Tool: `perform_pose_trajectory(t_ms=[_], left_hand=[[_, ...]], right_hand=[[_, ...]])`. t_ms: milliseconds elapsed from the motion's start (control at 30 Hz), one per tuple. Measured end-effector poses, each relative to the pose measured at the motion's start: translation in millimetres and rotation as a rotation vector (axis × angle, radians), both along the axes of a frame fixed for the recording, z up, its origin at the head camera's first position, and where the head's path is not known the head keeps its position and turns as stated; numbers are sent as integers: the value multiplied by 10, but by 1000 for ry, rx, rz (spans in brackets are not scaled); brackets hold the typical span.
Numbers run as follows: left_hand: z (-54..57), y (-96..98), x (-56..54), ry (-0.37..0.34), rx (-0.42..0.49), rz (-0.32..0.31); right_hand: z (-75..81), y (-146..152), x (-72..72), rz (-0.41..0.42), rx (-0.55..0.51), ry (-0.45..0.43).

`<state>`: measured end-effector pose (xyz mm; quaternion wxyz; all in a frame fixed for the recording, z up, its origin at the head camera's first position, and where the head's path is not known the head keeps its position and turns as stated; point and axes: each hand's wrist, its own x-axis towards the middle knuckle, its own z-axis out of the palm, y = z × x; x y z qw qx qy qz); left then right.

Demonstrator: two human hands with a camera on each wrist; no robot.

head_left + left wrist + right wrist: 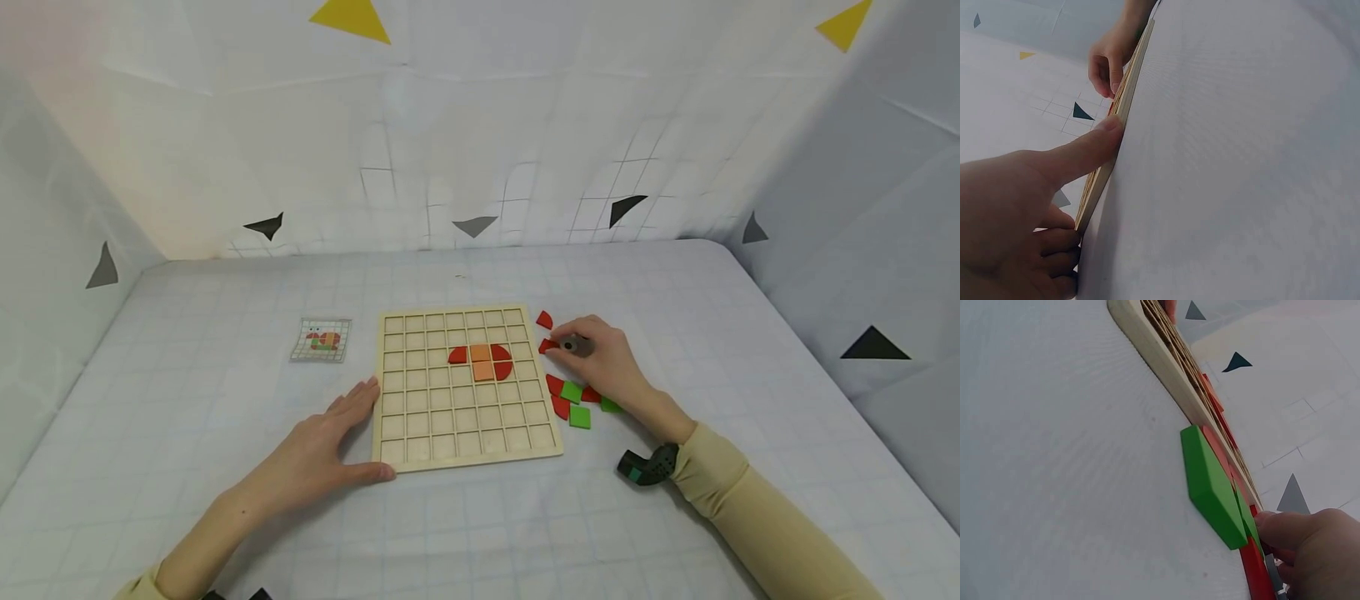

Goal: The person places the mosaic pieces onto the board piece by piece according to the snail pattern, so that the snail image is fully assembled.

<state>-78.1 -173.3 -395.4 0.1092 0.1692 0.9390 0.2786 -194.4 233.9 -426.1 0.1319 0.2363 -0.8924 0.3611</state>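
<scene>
A pale wooden grid board [427,425] lies on the table, holding two orange squares [483,371] and several red quarter-circle pieces [503,369]. My left hand [311,454] rests against its left side, thumb at the near corner and fingers along the edge. Right of the board, my right hand [611,362] pinches a red quarter-circle piece [547,346] between thumb and fingertips, low by the board's edge. Within that hand shows a dark grey round-ended object [576,345]; I cannot tell what it is. In the right wrist view, the thumb meets a red piece just beyond a green square [1213,487].
Another red quarter-circle [544,319] lies beyond my right fingertips. Nearer me, red pieces [560,407] and green squares [580,417] cluster beside the board. A small picture card [321,340] sits left of it. A black device [648,465] is at my right wrist.
</scene>
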Motion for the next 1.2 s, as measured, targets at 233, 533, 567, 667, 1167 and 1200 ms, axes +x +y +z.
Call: perform_pose_trajectory(t_ms=[233, 533, 567, 667, 1167, 1200], left_hand=[[1, -5, 6, 4, 7, 1], [-3, -8, 10, 8, 8, 0], [-4, -8, 10, 8, 9, 0], [-9, -6, 9, 5, 10, -1], [9, -5, 0, -21, -1, 3], [10, -5, -2, -21, -2, 3]], right_hand=[[-6, -2, 10, 12, -16, -39], [-5, 8, 14, 14, -33, -61], [-2, 11, 16, 15, -31, -61], [9, 21, 26, 26, -29, -56], [130, -34, 95, 1, -74, -86], [154, -67, 116, -8, -94, -121]])
